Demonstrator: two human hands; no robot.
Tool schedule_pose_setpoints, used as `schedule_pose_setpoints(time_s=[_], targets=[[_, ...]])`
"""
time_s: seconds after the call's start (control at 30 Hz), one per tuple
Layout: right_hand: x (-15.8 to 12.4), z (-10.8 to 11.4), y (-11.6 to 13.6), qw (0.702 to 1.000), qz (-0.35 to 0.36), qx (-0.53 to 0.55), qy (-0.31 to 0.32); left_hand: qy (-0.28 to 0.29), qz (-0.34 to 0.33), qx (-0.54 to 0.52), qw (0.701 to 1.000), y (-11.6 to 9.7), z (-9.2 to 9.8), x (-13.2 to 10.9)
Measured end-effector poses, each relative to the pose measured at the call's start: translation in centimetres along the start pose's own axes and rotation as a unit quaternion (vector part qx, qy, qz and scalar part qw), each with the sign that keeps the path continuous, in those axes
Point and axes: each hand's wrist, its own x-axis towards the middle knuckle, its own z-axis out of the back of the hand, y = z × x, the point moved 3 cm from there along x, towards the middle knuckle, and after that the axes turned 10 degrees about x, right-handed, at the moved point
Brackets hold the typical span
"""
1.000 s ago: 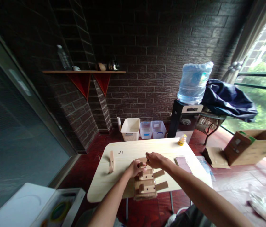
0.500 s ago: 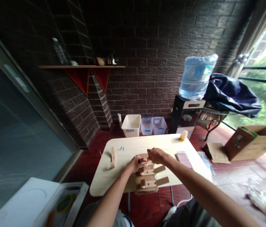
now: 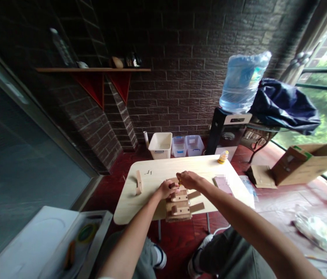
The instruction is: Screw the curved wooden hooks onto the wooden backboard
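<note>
On the table (image 3: 128, 207) in front of me lies a wooden assembly (image 3: 178, 217) with several slats and blocks bearing dark screw heads. My left hand (image 3: 165, 190) is closed around a small wooden block (image 3: 172, 185) at its far end. Just above that spot, my right hand (image 3: 189, 179) is closed on what looks like a screwdriver (image 3: 180, 182) with some yellow on it, pointing down. Most of the tool is hidden by the fingers. A loose wooden piece (image 3: 139, 182) stands at the left, near several small dark screws (image 3: 148, 173).
A yellow-capped clear bottle (image 3: 223, 157) stands at the table's far right corner, and a flat pinkish pad (image 3: 223, 185) lies nearer. Plastic bins (image 3: 160, 146) and a water dispenser (image 3: 227, 130) stand behind. An open white case (image 3: 93, 232) is at the lower left.
The whole view has shifted, so the table appears higher and my legs show more. Both hands stay at the same block, with the right hand slightly turned.
</note>
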Motion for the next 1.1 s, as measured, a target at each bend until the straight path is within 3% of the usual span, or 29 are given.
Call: schedule_pose_setpoints(time_s=[0.3, 0.6, 0.9, 1.0, 1.1], targets=[[0.6, -0.8, -0.3, 0.998, -0.069, 0.007, -0.005, 0.017, -0.002, 0.003, 1.000, 0.0, -0.3, 0.1], [0.4, -0.1, 0.6, 0.999, 0.021, -0.032, 0.018, 0.006, -0.010, -0.003, 1.000, 0.7, -0.9, 0.3], [0.8, -0.4, -0.9, 0.993, -0.111, 0.027, 0.015, 0.015, -0.018, 0.006, 1.000, 0.6, -0.7, 0.4], [0.1, 0.0, -0.3, 0.994, -0.097, 0.038, 0.006, 0.014, -0.007, -0.006, 1.000, 0.4, -0.7, 0.3], [-0.7, 0.4, 0.4, 0.999, -0.037, 0.031, 0.009, 0.010, -0.001, -0.010, 1.000, 0.2, -0.7, 0.2]])
